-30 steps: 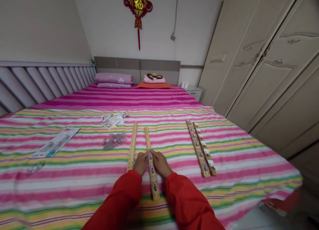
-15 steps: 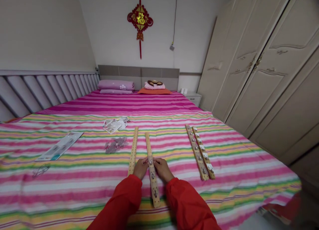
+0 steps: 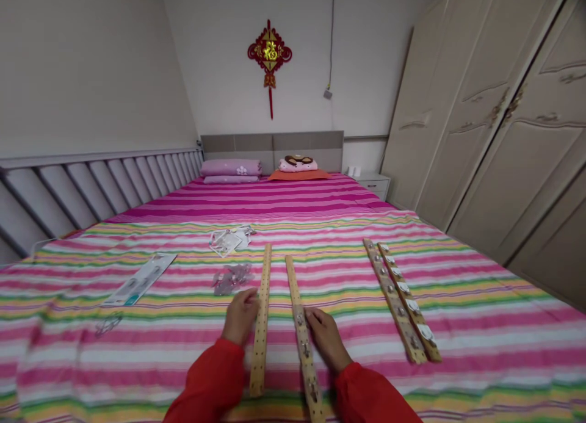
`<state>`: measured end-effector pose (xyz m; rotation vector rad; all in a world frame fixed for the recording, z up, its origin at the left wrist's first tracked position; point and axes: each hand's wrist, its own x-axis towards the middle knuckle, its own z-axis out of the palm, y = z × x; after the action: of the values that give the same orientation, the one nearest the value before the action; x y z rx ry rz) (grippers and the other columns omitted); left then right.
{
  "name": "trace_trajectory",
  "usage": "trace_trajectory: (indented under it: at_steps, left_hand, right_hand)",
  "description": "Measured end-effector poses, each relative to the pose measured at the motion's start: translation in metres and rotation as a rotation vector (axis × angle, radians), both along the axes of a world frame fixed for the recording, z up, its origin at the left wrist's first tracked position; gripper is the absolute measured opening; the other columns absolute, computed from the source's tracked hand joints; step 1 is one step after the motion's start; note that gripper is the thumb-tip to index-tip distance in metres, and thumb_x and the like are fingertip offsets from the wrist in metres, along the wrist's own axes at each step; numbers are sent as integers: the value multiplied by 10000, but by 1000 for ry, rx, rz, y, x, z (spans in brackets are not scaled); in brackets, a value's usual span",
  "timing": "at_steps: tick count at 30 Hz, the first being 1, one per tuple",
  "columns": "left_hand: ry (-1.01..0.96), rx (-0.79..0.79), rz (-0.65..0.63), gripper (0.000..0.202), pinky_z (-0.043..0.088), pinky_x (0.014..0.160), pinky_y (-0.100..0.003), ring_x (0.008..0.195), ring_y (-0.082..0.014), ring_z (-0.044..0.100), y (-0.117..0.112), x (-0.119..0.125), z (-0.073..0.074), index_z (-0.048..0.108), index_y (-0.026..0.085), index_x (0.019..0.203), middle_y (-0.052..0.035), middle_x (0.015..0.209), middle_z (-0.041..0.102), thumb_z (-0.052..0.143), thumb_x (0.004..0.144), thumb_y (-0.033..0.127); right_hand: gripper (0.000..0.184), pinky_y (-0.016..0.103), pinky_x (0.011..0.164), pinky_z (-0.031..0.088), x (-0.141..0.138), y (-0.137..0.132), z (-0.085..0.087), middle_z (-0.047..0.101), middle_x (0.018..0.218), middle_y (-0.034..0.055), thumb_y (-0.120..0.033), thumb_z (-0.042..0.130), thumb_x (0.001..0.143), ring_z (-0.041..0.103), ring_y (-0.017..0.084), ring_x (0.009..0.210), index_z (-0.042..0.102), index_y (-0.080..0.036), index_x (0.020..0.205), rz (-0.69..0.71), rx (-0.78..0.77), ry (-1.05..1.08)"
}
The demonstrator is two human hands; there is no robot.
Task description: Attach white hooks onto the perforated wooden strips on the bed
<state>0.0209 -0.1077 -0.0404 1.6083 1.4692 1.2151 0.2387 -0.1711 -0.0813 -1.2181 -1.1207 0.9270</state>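
A perforated wooden strip with metal hooks [image 3: 306,350] lies lengthwise on the striped bed cover. My right hand [image 3: 327,334] is at its right edge, thumb and fingertips closed against the side near the uppermost hook. My left hand [image 3: 240,316] hovers by the left edge of a bare perforated wooden strip [image 3: 262,325], its fingers curled together; whatever may be in them is hidden. Just beyond that hand is a pile of small clear plastic packets [image 3: 232,278]. The far part of the hooked strip carries no hooks.
Two finished-looking strips lie at right, one with metal hooks [image 3: 394,301], one with white hooks [image 3: 407,298]. At left are a flat hook package [image 3: 140,281] and a wire-like bundle [image 3: 108,323]. White paper scraps [image 3: 231,240] lie farther back. A railing [image 3: 101,188] borders the bed.
My left hand has let go of the hooked strip and moved left across the bare strip. My right hand stays by the hooked strip. The view has shifted slightly left and up.
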Motion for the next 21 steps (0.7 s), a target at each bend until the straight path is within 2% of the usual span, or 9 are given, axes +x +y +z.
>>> trace_trajectory:
  at_steps: [3, 5, 8, 12, 16, 18, 21]
  left_hand:
    - [216, 172, 197, 328, 482, 799, -375, 842, -253, 601, 18, -43, 0, 679, 154, 884, -88, 841, 650, 592, 605, 301]
    - [342, 244, 287, 325, 465, 839, -394, 893, -281, 582, 27, -61, -4, 676, 147, 871, -103, 849, 635, 603, 590, 293]
    - [444, 289, 344, 291, 457, 857, -397, 891, -273, 569, 36, -72, -10, 670, 155, 851, -98, 845, 615, 596, 606, 293]
    - [435, 262, 359, 184, 461, 834, -395, 837, -256, 574, 40, -72, -11, 666, 171, 738, -82, 780, 617, 571, 641, 295]
    - [192, 151, 408, 211, 467, 804, -389, 813, -252, 589, 35, -73, -6, 691, 167, 752, -67, 769, 655, 617, 630, 323]
    - [-38, 54, 417, 211, 482, 749, -352, 762, -220, 600, 30, -73, -2, 697, 164, 770, -49, 747, 671, 652, 619, 304]
    - [-465, -92, 404, 149, 482, 623, -245, 655, -137, 605, 23, -69, 5, 690, 151, 763, -21, 697, 680, 685, 620, 196]
  right_hand:
    - [399, 304, 606, 425, 0, 1, -2, 646, 656, 46, -542, 585, 741, 547, 205, 639, 718, -166, 715, -14, -8, 15]
    - [399, 302, 598, 417, -1, 2, -2, 633, 641, 44, -543, 581, 743, 537, 202, 628, 706, -168, 691, -17, -11, 18]
    - [404, 300, 589, 409, -1, 2, 0, 618, 628, 38, -550, 583, 738, 524, 197, 613, 704, -168, 691, -18, -16, 27]
    - [406, 293, 579, 398, -1, 0, 4, 609, 630, 33, -554, 588, 735, 508, 187, 601, 708, -168, 703, -20, -12, 38]
    - [401, 281, 562, 381, -1, -1, 4, 586, 609, 22, -547, 585, 741, 482, 171, 581, 682, -169, 649, -15, -17, 51]
    - [400, 279, 570, 383, -1, -1, 2, 592, 623, 25, -541, 584, 745, 486, 171, 593, 684, -163, 659, -16, -21, 54]
    - [409, 277, 585, 390, -1, 1, -3, 611, 658, 34, -535, 580, 752, 499, 174, 619, 707, -147, 743, -15, -20, 61]
